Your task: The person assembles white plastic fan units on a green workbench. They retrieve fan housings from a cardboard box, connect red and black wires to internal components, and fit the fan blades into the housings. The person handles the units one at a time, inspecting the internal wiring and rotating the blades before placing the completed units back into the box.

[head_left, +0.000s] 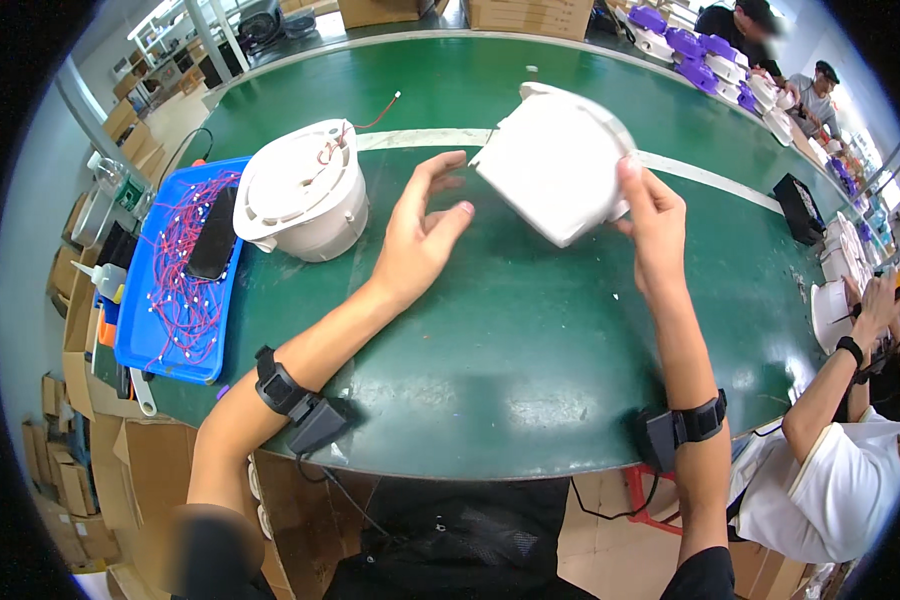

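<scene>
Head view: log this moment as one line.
left hand: open, empty | right hand: holding white curved plastic shell | white round plastic housing: on green table, right of blue rectangular plastic tray

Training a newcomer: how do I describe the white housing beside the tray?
On the green table, find the blue tray at left. The round white housing stands just right of it. Unlike the white part in the right hand, it trails a red wire.

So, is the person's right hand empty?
No, the thumb and fingers of the right hand are closed on the right-hand edge of a white plastic piece.
</scene>
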A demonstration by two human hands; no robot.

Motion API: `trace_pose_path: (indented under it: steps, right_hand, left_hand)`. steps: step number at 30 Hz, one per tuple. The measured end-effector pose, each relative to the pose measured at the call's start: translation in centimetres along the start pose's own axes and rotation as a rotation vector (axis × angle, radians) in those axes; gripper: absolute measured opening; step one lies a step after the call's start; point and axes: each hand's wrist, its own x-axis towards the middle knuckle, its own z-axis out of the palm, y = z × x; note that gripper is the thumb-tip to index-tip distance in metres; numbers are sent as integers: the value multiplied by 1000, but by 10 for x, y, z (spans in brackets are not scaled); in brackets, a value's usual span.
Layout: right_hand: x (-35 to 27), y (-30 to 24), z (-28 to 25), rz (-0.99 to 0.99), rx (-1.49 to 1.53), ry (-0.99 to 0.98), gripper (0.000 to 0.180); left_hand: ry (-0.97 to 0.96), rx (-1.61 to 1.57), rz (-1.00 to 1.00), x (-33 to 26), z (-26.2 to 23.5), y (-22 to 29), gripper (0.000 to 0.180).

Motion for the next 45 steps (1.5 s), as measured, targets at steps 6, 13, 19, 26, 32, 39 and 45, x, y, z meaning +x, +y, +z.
trace_pose_path:
  steps: [6,13,19,26,32,39,45]
  right_hand:
    - [-2,0,4,323,198,-77,65]
    - [-6,-3,7,517,290,-226,65]
    - [-18,-16,26,411,-28,-137,58]
    - [-18,-27,21,128,-772,-80,39]
    - [-21,-35,23,-726,-816,-13,24]
    - [-29,-31,40,-850,-1088,-241,51]
    - [-19,-19,19,-622,-1319,-104,59]
  left_hand:
    - [-117,-79,33,-8,14,0,77]
    - [-105,-146,-68,-8,5,11,75]
    - [-59,51,-133,-1,5,0,67]
    - [-100,240,-92,-2,3,1,68]
    - [-72,237,-28,-4,4,-1,59]
    - [-280,401,37,-6,4,3,68]
    - [-314,376,8,-4,4,5,56]
